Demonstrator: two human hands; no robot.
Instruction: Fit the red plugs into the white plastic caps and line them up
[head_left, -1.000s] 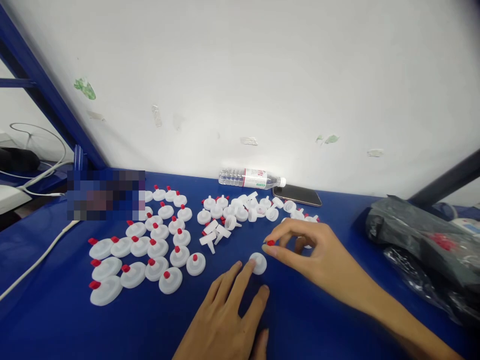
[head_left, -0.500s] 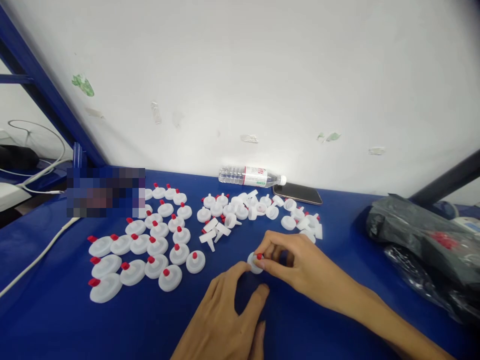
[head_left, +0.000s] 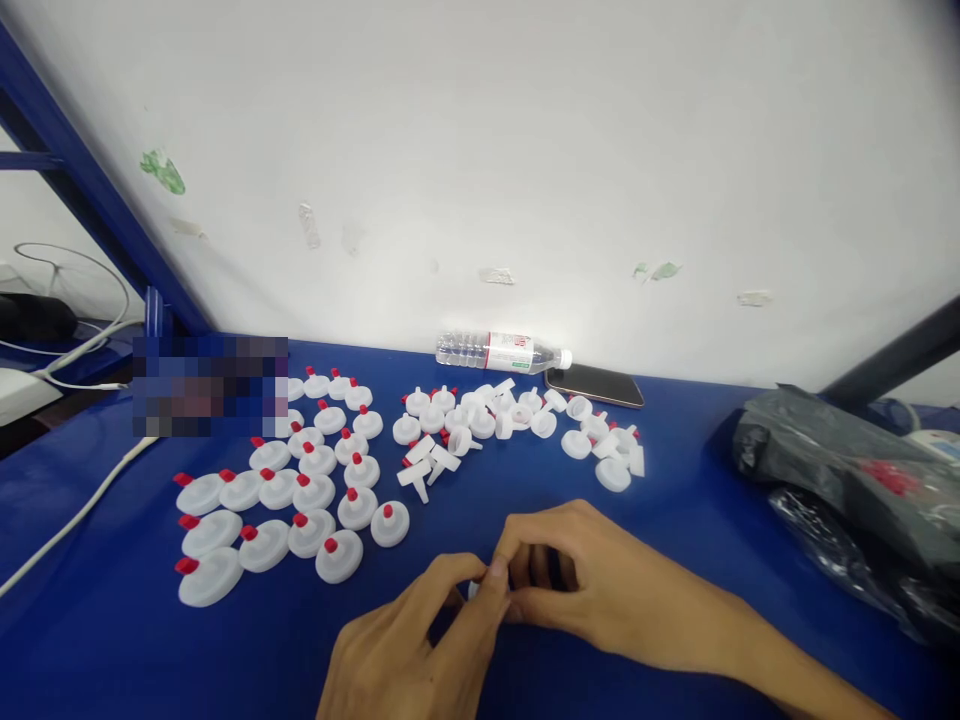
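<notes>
Low at the front of the blue table, my left hand (head_left: 427, 640) and my right hand (head_left: 562, 575) meet with fingertips pinched together. Between them is a white nozzle cap (head_left: 473, 590), of which just a sliver shows; fingers cover the rest, its red tip included. To the left, several white nozzle caps (head_left: 339, 556) with red tips stand in loose rows on their round bases. Beyond my hands lies a jumbled pile of white nozzle caps (head_left: 459, 440), some upright, some on their sides.
A clear plastic bottle (head_left: 510, 353) lies on its side by the wall, against a dark phone (head_left: 596, 386). Grey plastic bags (head_left: 832, 480) sit on the right. A white cable (head_left: 75, 535) runs across the table's left side, near a pixelated patch.
Both hands have drawn nearer to me with the nozzle cap. My left thumb and index finger have closed on it beside the right fingers, and its red tip is now covered.
</notes>
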